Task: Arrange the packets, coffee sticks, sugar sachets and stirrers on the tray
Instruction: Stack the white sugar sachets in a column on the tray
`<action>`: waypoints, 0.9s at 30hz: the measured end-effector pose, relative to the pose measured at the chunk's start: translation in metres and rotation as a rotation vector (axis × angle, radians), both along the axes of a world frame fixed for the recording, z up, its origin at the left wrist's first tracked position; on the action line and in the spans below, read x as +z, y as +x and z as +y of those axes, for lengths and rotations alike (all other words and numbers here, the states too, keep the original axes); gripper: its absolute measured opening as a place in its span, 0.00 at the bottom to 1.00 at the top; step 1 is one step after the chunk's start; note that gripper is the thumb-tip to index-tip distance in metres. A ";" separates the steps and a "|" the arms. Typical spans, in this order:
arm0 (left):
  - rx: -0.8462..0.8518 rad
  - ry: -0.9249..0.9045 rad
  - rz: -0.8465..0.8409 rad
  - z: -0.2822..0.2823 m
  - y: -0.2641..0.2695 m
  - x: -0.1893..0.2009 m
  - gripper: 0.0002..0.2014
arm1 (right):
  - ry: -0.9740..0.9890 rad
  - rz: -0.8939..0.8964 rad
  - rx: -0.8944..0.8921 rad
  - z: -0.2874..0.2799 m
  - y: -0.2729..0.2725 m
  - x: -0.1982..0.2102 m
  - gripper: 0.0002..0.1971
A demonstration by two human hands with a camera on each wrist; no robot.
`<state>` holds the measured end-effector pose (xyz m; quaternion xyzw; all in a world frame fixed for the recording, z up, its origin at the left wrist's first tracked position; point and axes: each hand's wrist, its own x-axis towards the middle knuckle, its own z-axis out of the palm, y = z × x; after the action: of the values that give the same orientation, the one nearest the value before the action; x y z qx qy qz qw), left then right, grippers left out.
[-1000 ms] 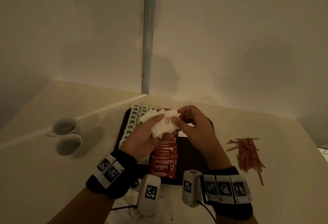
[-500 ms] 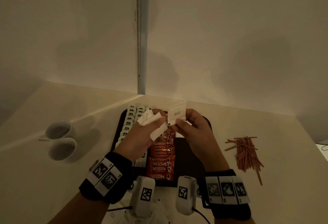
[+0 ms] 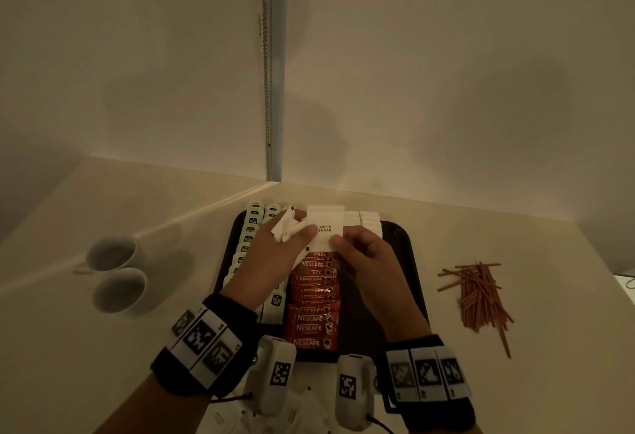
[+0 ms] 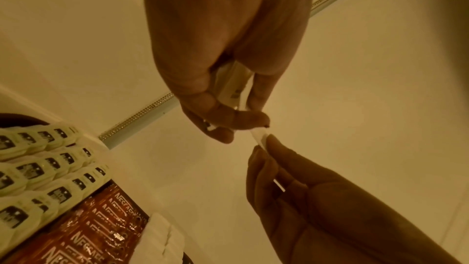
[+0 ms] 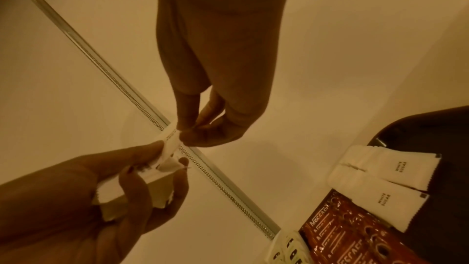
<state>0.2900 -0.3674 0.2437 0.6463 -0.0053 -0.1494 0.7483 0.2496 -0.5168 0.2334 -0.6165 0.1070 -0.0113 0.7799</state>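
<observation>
Holding sugar sachets above the tray (image 3: pixel 409 244)

Our left hand (image 3: pixel 271 255) gripped a bunch (image 3: pixel 287 227); our right hand (image 3: pixel 364 255) pinched one upright white sugar sachet (image 3: pixel 324 227) beside it.

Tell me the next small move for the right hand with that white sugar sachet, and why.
Probably lay it onto the white sachet rows at the tray's far end. The right hand pinches one white sugar sachet just pulled from the bunch in the left hand, and it hangs above those rows.
</observation>
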 end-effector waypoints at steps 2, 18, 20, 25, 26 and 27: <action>-0.013 0.011 0.004 0.000 0.000 -0.003 0.07 | 0.035 -0.003 0.010 0.000 -0.001 -0.001 0.04; 0.100 -0.428 0.321 0.018 0.016 -0.018 0.14 | -0.714 0.401 -0.252 -0.099 0.030 -0.137 0.08; 0.111 -0.395 0.313 0.019 0.017 -0.020 0.13 | -0.725 0.423 -0.226 -0.092 0.036 -0.145 0.09; 0.133 -0.418 0.339 0.020 0.019 -0.025 0.11 | -0.716 0.445 -0.243 -0.080 0.050 -0.154 0.08; 0.126 -0.430 0.347 0.021 0.019 -0.025 0.11 | -0.713 0.452 -0.251 -0.078 0.052 -0.155 0.09; 0.118 -0.446 0.359 0.022 0.020 -0.024 0.11 | -0.703 0.462 -0.261 -0.077 0.053 -0.155 0.10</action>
<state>0.3097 -0.3457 0.2194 0.4281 0.1322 -0.2126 0.8684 0.3029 -0.5934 0.0784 -0.8123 0.3451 -0.0075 0.4702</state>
